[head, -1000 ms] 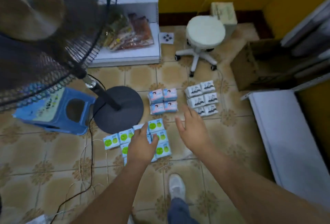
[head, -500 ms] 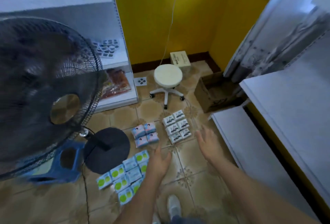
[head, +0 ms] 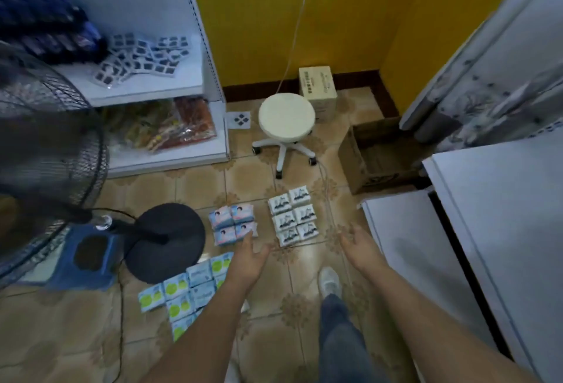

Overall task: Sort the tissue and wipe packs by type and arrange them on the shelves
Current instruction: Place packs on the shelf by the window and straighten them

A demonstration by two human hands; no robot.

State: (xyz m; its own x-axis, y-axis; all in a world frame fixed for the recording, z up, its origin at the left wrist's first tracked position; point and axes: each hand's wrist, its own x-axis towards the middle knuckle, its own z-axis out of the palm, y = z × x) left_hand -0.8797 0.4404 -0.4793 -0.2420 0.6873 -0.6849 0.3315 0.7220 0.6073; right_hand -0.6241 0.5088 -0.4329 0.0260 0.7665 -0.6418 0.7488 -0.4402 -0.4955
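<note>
I am standing over the tiled floor (head: 304, 337) with both arms stretched out and down, and neither hand is holding anything. My left hand (head: 246, 260) is hanging with its fingers loose and straight, the fingertips reaching toward the near right corner of the pink-and-blue packs (head: 234, 224); whether they are touching it I cannot tell. My right hand (head: 359, 248) is spreading open, palm partly up, just to the right of the white packs with dark print (head: 294, 215).

The packs are lying on the floor in three groups. The pink-and-blue ones are sitting in a block of four, just right of the fan's round black base (head: 166, 242). The white ones are forming a two-by-three block to their right, a little apart. The green-dotted packs (head: 182, 291) are spreading out nearest me on the left, partly hidden under my left forearm.

Far left, the white shelf unit (head: 170, 157) is holding snack bags (head: 170, 129) below and small dark-printed sachets (head: 143, 56) above. A white shelf board (head: 411, 245) is running along the right. A white stool (head: 286, 114) and an open cardboard box (head: 374, 157) are standing farther off.
</note>
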